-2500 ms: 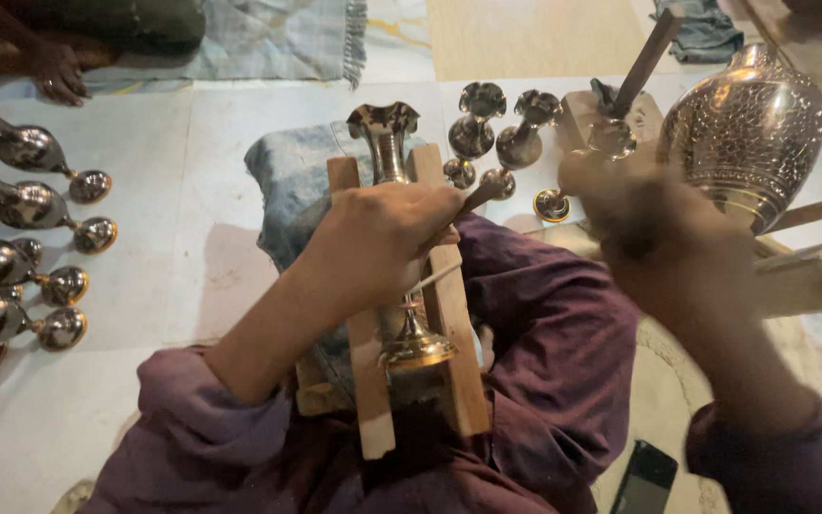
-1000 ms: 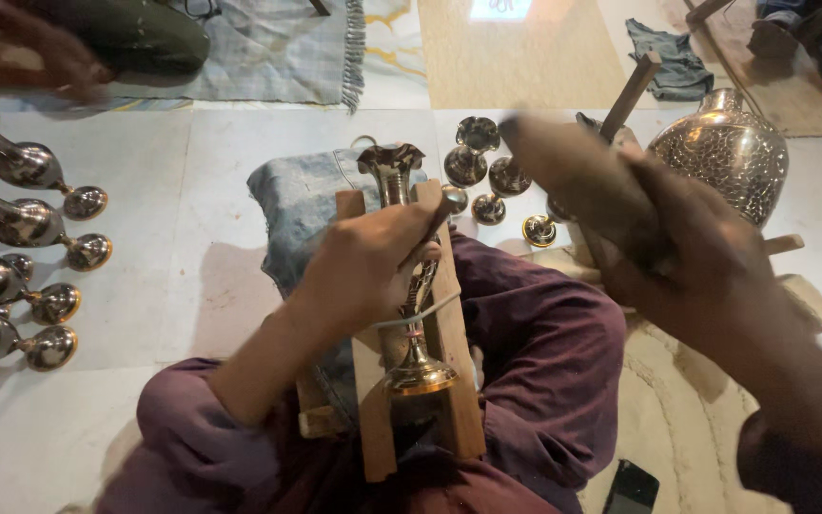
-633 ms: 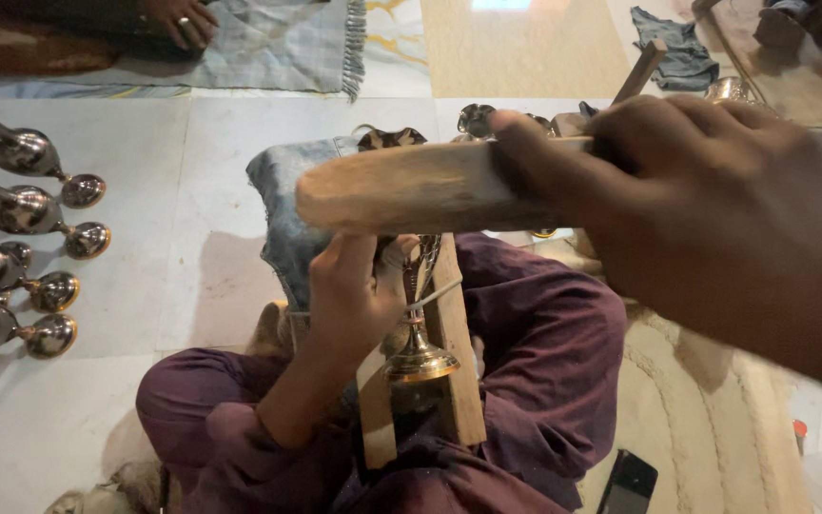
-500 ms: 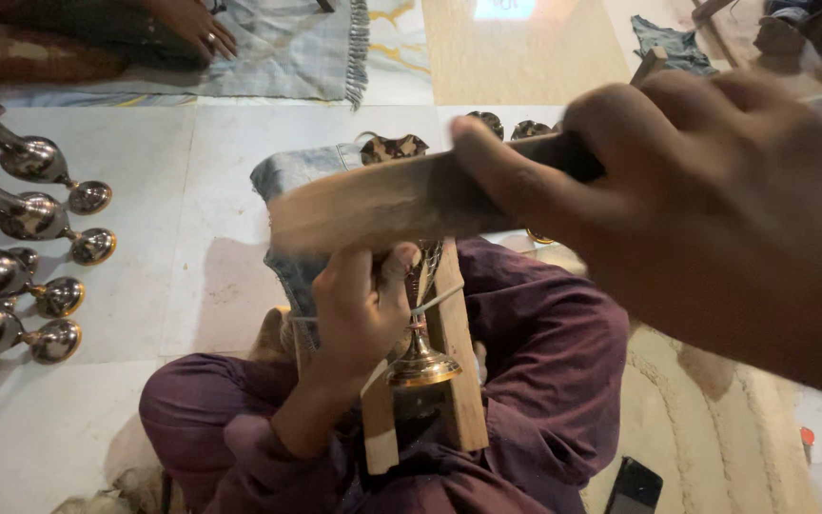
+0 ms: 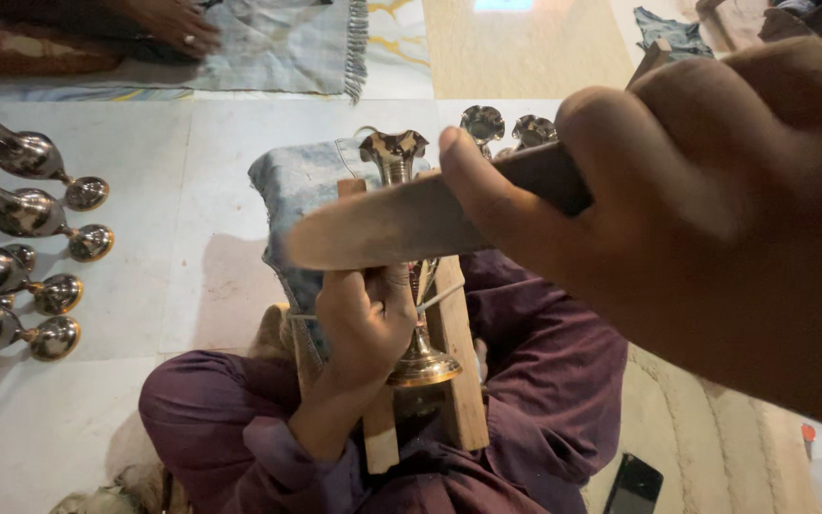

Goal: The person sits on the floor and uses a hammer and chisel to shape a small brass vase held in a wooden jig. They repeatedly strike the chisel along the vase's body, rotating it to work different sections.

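Note:
My right hand [image 5: 715, 209] fills the right side, close to the camera, gripping a wooden mallet [image 5: 401, 219] raised across the view. Beneath it a brass vase [image 5: 411, 276] with a fluted mouth lies lengthwise on a wooden two-slat stand [image 5: 459, 371] on my lap. My left hand [image 5: 363, 319] is closed around the vase's body, just above its round foot; whatever small tool it may hold is hidden. A blue cloth [image 5: 306, 190] pads the far end of the stand.
A row of several brass vases [image 5: 21, 238] lies on the white floor at the left. Two more fluted brass pieces [image 5: 506, 128] stand beyond the stand. Another person's hand [image 5: 173, 24] rests on a mat at the top left. A dark phone [image 5: 635, 485] lies by my right knee.
My right hand has lifted the mallet from beside the stand up towards the camera, so it covers the engraved pot at the right. My left hand slid down the vase towards its foot.

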A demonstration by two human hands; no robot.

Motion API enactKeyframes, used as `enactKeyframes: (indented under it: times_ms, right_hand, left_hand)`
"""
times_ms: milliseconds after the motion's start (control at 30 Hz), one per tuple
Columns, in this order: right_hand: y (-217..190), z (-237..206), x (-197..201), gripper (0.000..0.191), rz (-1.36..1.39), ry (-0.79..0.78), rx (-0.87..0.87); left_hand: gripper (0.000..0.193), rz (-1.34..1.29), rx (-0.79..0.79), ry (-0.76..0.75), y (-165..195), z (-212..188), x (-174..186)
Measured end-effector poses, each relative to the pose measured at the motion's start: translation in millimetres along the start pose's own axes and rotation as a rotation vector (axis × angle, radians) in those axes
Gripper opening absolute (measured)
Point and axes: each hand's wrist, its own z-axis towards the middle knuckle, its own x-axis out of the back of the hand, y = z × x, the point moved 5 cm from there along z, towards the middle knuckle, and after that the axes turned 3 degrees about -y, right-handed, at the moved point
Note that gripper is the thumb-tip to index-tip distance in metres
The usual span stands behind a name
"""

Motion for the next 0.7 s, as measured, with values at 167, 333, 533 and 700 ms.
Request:
enactKeyframes:
  times_ms: [167, 333, 533, 700]
  right_hand:
    - [-0.4, -4.1, -2.2, 0.059, 0.065, 0.036, -0.015]
    - [-4.4, -13.0, -5.9, 0.050, -0.016, 0.038, 0.084]
    - [0.0, -5.8, -5.6, 0.054, -0.006, -0.025, -0.037]
    - [4.3, -20.6, -25.0, 0.053, 0.138, -0.118, -0.247]
  left_hand:
    - [0.028, 0.152, -0.261, 0.135, 6.4, -2.7, 2.9]
    - [0.027, 0.127, -0.208, 0.033, 0.1, -4.1, 3.6]
    - [0.016, 0.082, -0.072, -0.114, 3.9, 14.2, 5.9]
    - [0.016, -0.071, -0.129, -0.227, 22.3, 43.3, 7.4]
